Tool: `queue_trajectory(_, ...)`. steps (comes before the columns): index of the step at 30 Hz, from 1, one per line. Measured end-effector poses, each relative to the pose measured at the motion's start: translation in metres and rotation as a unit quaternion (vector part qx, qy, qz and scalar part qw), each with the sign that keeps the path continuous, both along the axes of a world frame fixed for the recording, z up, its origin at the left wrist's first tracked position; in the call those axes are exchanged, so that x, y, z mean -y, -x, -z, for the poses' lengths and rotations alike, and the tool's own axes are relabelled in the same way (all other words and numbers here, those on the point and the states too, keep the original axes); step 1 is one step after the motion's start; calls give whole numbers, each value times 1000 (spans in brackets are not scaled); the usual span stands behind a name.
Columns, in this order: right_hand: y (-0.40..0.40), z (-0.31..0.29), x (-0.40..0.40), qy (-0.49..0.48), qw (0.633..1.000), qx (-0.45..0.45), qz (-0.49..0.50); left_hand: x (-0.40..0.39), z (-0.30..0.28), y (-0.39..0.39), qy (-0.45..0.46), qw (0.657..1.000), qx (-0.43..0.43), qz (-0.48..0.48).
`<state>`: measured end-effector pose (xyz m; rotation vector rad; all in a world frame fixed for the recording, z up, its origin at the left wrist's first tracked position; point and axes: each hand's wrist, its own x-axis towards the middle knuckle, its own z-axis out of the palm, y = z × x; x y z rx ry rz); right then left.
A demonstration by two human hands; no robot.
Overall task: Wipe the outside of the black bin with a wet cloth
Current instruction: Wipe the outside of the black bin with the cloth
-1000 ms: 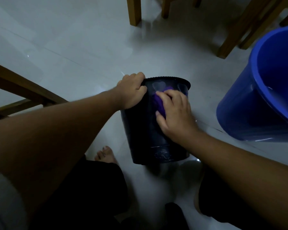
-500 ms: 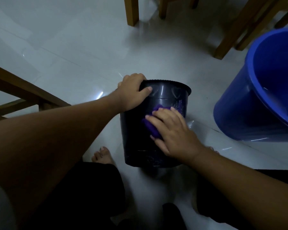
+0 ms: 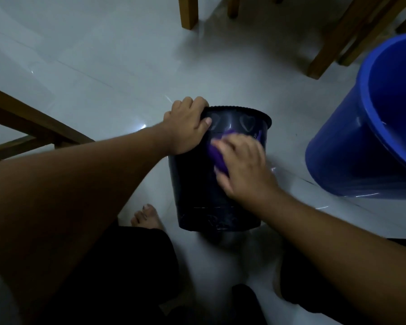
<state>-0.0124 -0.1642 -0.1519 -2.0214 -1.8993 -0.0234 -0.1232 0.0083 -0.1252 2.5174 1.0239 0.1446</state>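
Observation:
The black bin (image 3: pixel 197 191) stands upright on the pale tiled floor in the middle of the head view, with heart shapes under its rim. My left hand (image 3: pixel 188 127) grips the bin's rim on the left side. My right hand (image 3: pixel 242 165) presses a purple cloth (image 3: pixel 217 156) flat against the bin's near side, just below the rim. The hand covers most of the cloth and is blurred by motion.
A big blue bucket (image 3: pixel 352 160) stands close to the right of the bin. Wooden chair legs (image 3: pixel 189 12) rise at the back, and a wooden frame (image 3: pixel 33 127) crosses the left. My bare foot (image 3: pixel 145 218) rests beside the bin's base.
My right hand has slid the cloth down the bin's side and then back up towards the rim. My left hand has kept its grip on the rim.

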Motion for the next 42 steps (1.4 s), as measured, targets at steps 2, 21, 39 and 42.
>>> queue_trajectory(2, 3, -4, -4, -2, 997, -38, 66, 1, -1, -1, 1, 1000, 1, 0)
queue_trajectory(21, 21, 8, 39, 13, 997, 2, -71, 6, -14, -3, 42, 999, 21, -15)
queue_trajectory(39, 18, 23, 57, -1, 992, 16, -128, 1, 4, 9, -15, 998, 31, -54)
queue_trajectory(42, 15, 24, 49, 9, 987, 39, -155, -5, 2, 15, -6, 998, 21, -57)
